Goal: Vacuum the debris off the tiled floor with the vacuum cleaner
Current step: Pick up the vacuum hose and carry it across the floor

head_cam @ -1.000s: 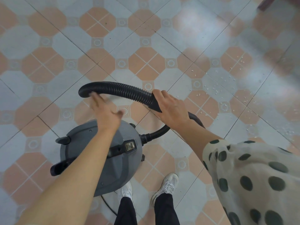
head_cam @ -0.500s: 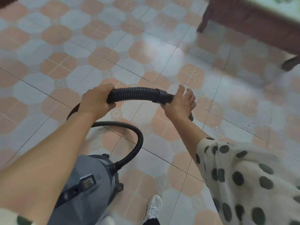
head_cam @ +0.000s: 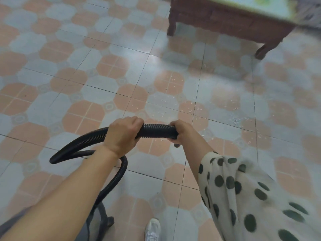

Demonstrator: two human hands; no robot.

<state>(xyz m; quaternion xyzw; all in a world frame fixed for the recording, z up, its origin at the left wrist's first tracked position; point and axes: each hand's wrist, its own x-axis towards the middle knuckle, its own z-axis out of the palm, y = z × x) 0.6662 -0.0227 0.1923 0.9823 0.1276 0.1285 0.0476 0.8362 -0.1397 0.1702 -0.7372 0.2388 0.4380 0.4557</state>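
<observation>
Fingers of our left hand and right hand wrap tightly round the ribbed black plastic vacuum hose, held level above the glossy orange-and-grey tiled floor, where pale debris flecks lie scattered (thickest toward our right).

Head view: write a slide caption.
Left hand and right hand grip the vacuum hose near debris on the tiled floor.

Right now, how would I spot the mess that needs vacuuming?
Start at the dark wooden table at the top right. On the tiled floor between it and the black hose lies the debris: tiny white flecks, scattered loose, unlike the tiles' regular pattern.
</observation>
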